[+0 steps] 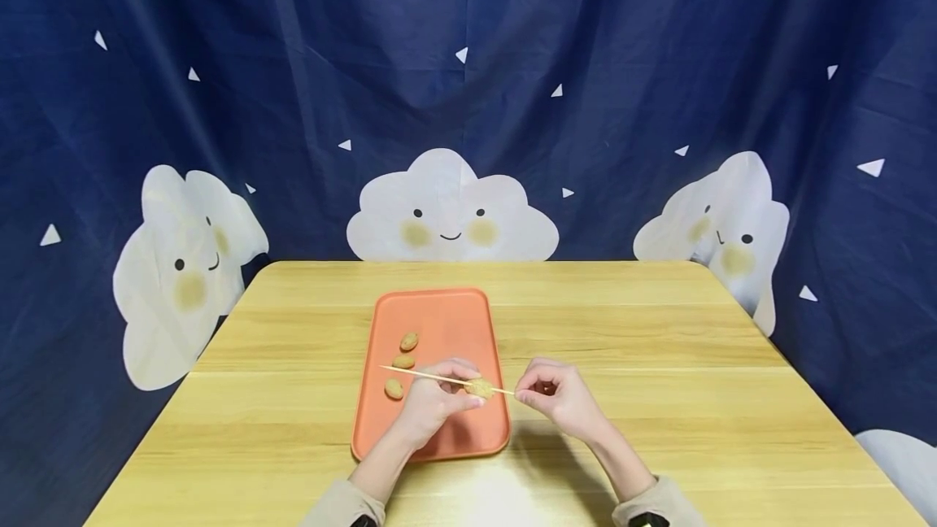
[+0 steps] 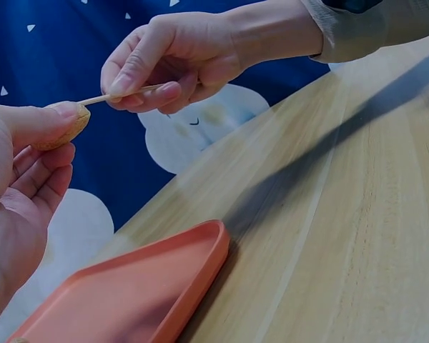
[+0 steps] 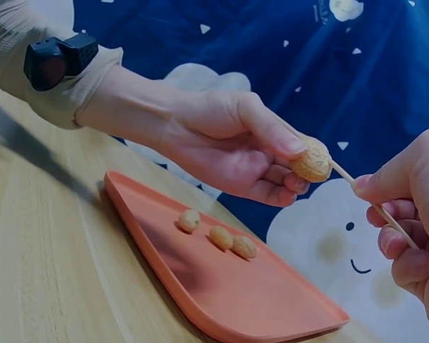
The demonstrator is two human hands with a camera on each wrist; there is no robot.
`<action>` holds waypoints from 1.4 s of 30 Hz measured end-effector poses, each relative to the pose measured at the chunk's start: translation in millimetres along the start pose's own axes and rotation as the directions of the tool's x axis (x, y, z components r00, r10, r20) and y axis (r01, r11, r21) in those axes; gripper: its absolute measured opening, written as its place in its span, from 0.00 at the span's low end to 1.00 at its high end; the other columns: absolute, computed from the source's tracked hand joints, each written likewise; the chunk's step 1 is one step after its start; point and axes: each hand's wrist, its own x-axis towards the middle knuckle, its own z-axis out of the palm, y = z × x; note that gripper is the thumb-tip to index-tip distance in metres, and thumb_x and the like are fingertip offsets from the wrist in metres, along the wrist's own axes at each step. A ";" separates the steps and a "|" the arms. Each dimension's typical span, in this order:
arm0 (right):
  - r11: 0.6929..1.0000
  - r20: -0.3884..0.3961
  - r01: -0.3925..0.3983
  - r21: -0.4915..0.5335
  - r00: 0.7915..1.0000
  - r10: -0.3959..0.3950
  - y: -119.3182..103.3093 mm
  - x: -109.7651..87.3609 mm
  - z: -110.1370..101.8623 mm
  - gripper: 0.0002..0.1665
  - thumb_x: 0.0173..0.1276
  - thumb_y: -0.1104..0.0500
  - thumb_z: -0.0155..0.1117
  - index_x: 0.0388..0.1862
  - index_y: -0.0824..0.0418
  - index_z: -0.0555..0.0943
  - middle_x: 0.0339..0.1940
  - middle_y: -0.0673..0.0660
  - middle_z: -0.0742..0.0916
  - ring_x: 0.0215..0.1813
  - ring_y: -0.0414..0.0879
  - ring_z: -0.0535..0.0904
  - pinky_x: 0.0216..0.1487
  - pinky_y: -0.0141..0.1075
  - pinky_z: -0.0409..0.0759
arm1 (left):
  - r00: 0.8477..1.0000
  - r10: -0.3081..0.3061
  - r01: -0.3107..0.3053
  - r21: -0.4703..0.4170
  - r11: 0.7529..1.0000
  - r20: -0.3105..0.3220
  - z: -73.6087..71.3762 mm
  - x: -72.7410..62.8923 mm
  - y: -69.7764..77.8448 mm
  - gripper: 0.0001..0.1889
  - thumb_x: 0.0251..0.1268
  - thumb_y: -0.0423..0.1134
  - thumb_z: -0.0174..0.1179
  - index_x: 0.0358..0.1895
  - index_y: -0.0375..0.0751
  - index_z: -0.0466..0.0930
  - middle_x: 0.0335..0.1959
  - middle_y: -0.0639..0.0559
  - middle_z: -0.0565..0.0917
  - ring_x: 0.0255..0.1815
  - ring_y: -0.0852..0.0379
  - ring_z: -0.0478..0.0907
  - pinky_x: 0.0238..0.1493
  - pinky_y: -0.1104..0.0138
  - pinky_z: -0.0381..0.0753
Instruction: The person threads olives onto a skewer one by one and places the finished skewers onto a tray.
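Note:
A golden-brown oval food piece with a wrinkled surface [image 1: 479,388] is threaded on a thin wooden skewer [image 1: 420,374]. The thumb and fingers of my left hand [image 1: 437,401] pinch this piece above the right side of the orange tray [image 1: 439,450]. To the right, my right hand [image 1: 560,397] pinches the skewer close to one end, beyond the tray's edge. In the right wrist view the skewer [image 3: 341,171] runs from the piece [image 3: 313,160] into the right fingers. From the head, its other, pointed end sticks out leftward past the left hand.
On the tray's left part lie three similar pieces: one at the back [image 1: 408,341], one in the middle [image 1: 403,361] and one nearer [image 1: 394,389]. The tray rests on a wooden table [image 1: 629,324]. A dark blue curtain with clouds [image 1: 452,210] hangs behind.

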 end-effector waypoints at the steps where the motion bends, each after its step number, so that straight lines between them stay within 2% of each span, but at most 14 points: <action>1: 1.000 -0.001 -0.005 -0.003 1.000 0.005 -1.4 0.4 0.3 0.07 0.50 0.79 0.63 0.22 0.70 0.79 0.17 0.59 0.75 0.23 0.33 0.66 0.19 0.24 0.64 | 1.000 0.000 0.000 -0.001 1.000 0.001 0.2 0.0 -0.1 0.15 0.39 0.19 0.66 0.35 0.21 0.77 0.38 0.38 0.78 0.37 0.61 0.77 0.36 0.73 0.78; 8: 1.000 0.000 -0.015 -0.009 1.000 0.015 -2.6 1.6 2.6 0.07 0.50 0.79 0.63 0.22 0.70 0.79 0.18 0.60 0.76 0.23 0.34 0.67 0.20 0.25 0.66 | 1.000 -0.022 0.022 0.022 1.000 -0.002 1.3 -0.3 -0.7 0.13 0.40 0.20 0.67 0.35 0.23 0.78 0.37 0.49 0.79 0.37 0.60 0.77 0.36 0.72 0.78; 13: 1.000 -0.001 -0.024 -0.016 1.000 0.024 -1.3 1.8 4.8 0.07 0.49 0.79 0.63 0.22 0.70 0.79 0.18 0.59 0.76 0.23 0.34 0.67 0.19 0.25 0.66 | 0.999 -0.036 0.036 0.043 0.998 -0.005 1.3 -0.8 -1.8 0.13 0.41 0.21 0.67 0.34 0.25 0.79 0.37 0.46 0.80 0.37 0.60 0.77 0.36 0.71 0.79; 20: 0.999 0.002 -0.040 -0.014 0.999 0.040 -0.1 1.2 7.6 0.07 0.49 0.79 0.63 0.22 0.69 0.80 0.18 0.59 0.76 0.23 0.34 0.67 0.20 0.25 0.66 | 0.998 -0.064 0.064 0.048 0.997 -0.004 0.9 -1.8 -4.9 0.13 0.41 0.21 0.68 0.35 0.22 0.79 0.37 0.42 0.80 0.37 0.60 0.78 0.37 0.69 0.80; 25: 0.995 0.000 -0.059 -0.077 0.998 0.059 -1.9 -1.4 6.9 0.07 0.52 0.76 0.64 0.24 0.67 0.81 0.19 0.55 0.76 0.22 0.34 0.65 0.19 0.25 0.65 | 0.993 -0.115 0.114 0.042 0.993 0.021 1.0 1.6 -2.8 0.15 0.43 0.21 0.66 0.38 0.18 0.76 0.36 0.46 0.80 0.35 0.61 0.78 0.35 0.71 0.79; 30: 0.990 0.018 -0.094 -0.106 0.995 0.096 -3.5 -3.1 3.4 0.04 0.55 0.74 0.64 0.29 0.69 0.82 0.23 0.54 0.79 0.22 0.34 0.66 0.19 0.26 0.66 | 0.990 -0.140 0.139 0.035 0.990 0.011 1.5 5.7 0.5 0.16 0.45 0.21 0.65 0.40 0.16 0.75 0.33 0.52 0.81 0.33 0.62 0.78 0.35 0.72 0.79; 33: 0.987 0.027 -0.120 -0.105 0.992 0.124 -6.2 -3.1 0.9 0.04 0.56 0.73 0.63 0.31 0.69 0.82 0.23 0.56 0.80 0.22 0.35 0.66 0.19 0.26 0.66 | 0.993 -0.116 0.115 0.062 0.991 -0.002 2.3 7.1 -0.9 0.17 0.45 0.22 0.66 0.41 0.17 0.76 0.34 0.51 0.82 0.35 0.62 0.78 0.37 0.71 0.79; 37: 0.973 0.014 -0.200 -0.116 0.979 0.203 -12.1 -1.4 -1.5 0.04 0.56 0.73 0.63 0.31 0.68 0.82 0.23 0.55 0.79 0.21 0.35 0.66 0.20 0.26 0.66 | 0.997 -0.081 0.081 0.077 0.994 -0.007 3.8 8.5 -3.8 0.17 0.46 0.23 0.67 0.42 0.17 0.77 0.35 0.50 0.82 0.36 0.62 0.78 0.41 0.70 0.78; 42: 0.953 -0.028 -0.274 -0.132 0.962 0.273 -4.0 -1.6 -1.0 0.03 0.57 0.73 0.63 0.30 0.69 0.82 0.21 0.52 0.79 0.21 0.36 0.66 0.19 0.27 0.65 | 0.993 -0.114 0.116 0.084 0.990 -0.037 5.8 11.3 -3.4 0.16 0.46 0.23 0.66 0.42 0.20 0.78 0.34 0.53 0.82 0.35 0.62 0.78 0.37 0.72 0.78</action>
